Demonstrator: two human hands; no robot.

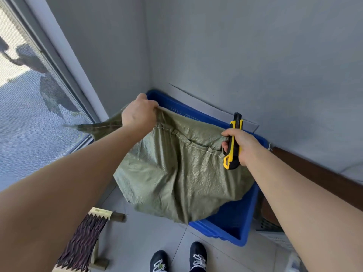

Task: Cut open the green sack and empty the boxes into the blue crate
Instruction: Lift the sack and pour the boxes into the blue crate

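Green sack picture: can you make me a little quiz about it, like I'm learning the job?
1. True or false: the olive-green woven plastic sack lies flat on the floor.
2. Which hand holds the yellow-and-black utility knife? A: left hand. B: right hand.
3. Fill the gap: the left hand grips the sack's top ___.

Key: 1 false, both hands hold it up. 2 B. 3 edge.
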